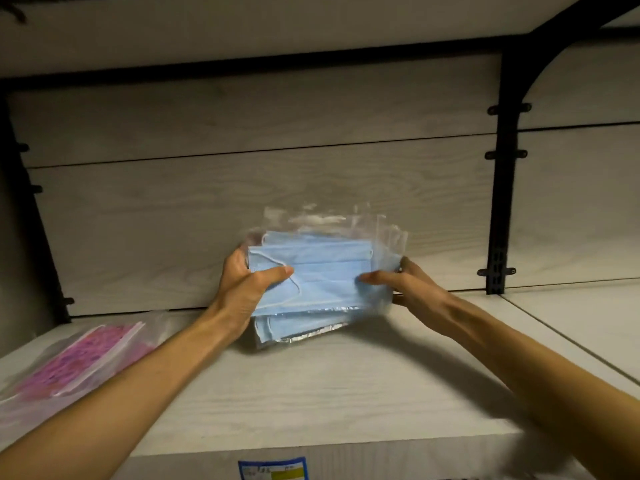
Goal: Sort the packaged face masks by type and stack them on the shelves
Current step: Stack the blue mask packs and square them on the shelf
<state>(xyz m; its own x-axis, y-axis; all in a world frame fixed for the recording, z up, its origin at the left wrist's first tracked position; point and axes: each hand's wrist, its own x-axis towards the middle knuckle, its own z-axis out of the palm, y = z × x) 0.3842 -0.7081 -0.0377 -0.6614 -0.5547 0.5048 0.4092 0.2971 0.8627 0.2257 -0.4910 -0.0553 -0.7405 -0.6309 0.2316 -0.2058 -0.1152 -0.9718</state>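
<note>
A stack of blue face masks in clear plastic packets (325,275) is held between both hands near the back of the pale wooden shelf (311,393), its lower edge close to the board. My left hand (242,285) grips the stack's left side, thumb across the top packet. My right hand (408,282) holds the right side, thumb on top and fingers underneath. Pink patterned masks in clear packets (79,362) lie flat at the shelf's left end, apart from both hands.
A pale back panel (242,188) closes the shelf behind the stack. Black metal uprights stand at the left (31,216) and right (502,188). Another shelf board (588,323) continues to the right. A blue and yellow label (273,469) sits on the shelf's front edge.
</note>
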